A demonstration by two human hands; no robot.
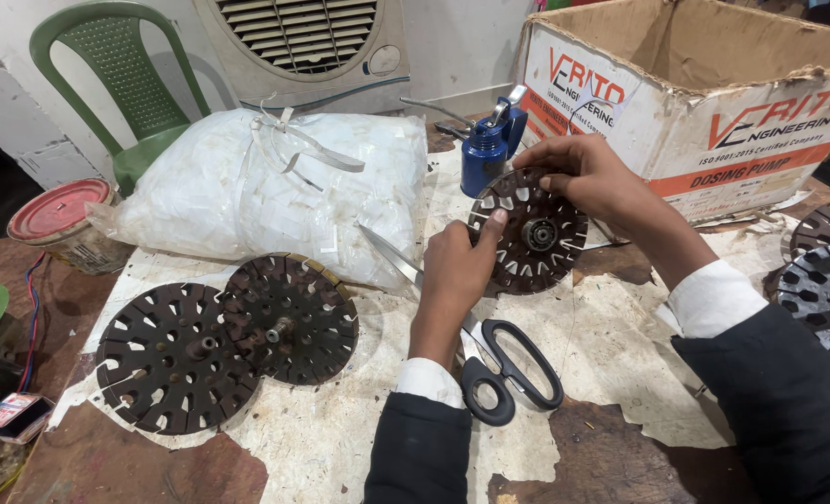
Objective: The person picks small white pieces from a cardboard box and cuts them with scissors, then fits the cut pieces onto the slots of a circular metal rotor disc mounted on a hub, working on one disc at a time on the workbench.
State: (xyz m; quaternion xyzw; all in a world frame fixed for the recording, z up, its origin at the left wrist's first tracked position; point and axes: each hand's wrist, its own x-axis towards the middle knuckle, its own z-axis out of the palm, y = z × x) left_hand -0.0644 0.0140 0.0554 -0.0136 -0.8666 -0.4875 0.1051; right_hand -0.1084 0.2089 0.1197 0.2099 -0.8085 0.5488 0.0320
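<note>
Holding a slotted round disc (530,233) upright between both hands.

Left hand (457,266) grips its lower left rim, thumb pressing a slot; right hand (587,177) pinches the top rim. Scissors (489,359) lie just under the left wrist. Judged: filling slots; turning the disc needs care.

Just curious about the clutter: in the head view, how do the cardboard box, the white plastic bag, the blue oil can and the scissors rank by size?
1. Cardboard box
2. White plastic bag, close behind
3. Scissors, nearer the camera, so unsure
4. Blue oil can
</note>
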